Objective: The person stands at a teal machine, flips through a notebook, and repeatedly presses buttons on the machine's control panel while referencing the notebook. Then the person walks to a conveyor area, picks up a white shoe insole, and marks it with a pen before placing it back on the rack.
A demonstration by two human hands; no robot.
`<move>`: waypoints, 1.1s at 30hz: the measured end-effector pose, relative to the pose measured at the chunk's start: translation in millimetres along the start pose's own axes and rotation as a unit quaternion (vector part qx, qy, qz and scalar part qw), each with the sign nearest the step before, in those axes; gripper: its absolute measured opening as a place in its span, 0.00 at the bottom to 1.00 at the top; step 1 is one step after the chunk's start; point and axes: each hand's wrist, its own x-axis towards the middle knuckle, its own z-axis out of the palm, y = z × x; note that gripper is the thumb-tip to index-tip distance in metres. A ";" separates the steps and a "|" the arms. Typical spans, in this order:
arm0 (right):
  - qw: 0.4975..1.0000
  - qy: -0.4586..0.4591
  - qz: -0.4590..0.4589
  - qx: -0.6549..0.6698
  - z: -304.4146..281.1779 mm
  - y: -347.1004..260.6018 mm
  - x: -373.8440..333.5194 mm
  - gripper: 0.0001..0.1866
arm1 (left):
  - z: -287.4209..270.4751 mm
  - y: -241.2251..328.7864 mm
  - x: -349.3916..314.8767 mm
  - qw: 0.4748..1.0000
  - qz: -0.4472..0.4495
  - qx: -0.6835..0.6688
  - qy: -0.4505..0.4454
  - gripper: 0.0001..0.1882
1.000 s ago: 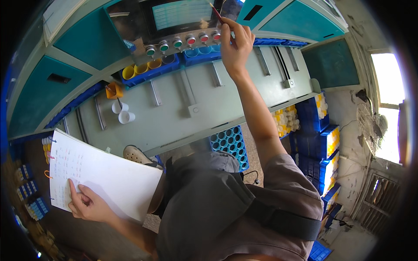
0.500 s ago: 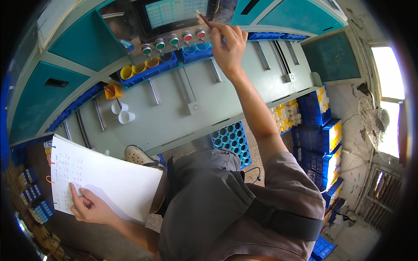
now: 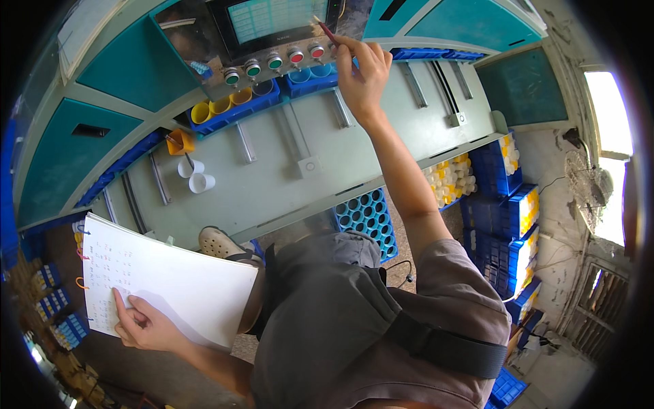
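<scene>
Closest in, the left hand point(image 3: 146, 326) grips the lower edge of a white sheet of paper covered in small handwritten rows point(image 3: 163, 279), thumb lying on top of the page and fingers curled beneath, holding it out low at the person's left side. Beyond the paper, a beige perforated shoe point(image 3: 221, 244) rests on the floor beside a blue plastic crate of round cells point(image 3: 366, 219). Farther on, two white cups point(image 3: 195, 174) stand on the pale green machine deck point(image 3: 286, 163). At full reach, the right hand point(image 3: 362, 71) pinches a thin red pen point(image 3: 323, 28) between thumb and fingers, its tip up against the dark display screen point(image 3: 272, 19) just above a row of round green and red push buttons point(image 3: 274, 62).
</scene>
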 end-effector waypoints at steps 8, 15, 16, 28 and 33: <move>0.992 -0.010 -0.106 0.070 27.7 -31.5 25.4 0.09 | 1.2 -1.3 -1.1 1.000 -0.015 -0.019 -0.003 0.17; 0.996 -0.005 -0.053 0.067 18.0 -29.8 14.7 0.09 | 1.1 -3.0 -2.0 1.000 -0.004 -0.008 -0.001 0.18; 0.997 -0.006 -0.043 0.065 14.2 -27.5 13.2 0.09 | 0.9 -3.2 -2.3 1.000 -0.012 -0.022 -0.005 0.18; 0.998 -0.022 -0.043 0.040 14.9 -22.7 16.0 0.08 | 0.2 -1.8 -1.1 1.000 0.009 -0.013 0.002 0.17; 0.996 -0.044 -0.052 0.065 17.4 -26.0 7.2 0.07 | -1.0 -1.1 -3.3 1.000 -0.010 0.005 -0.007 0.17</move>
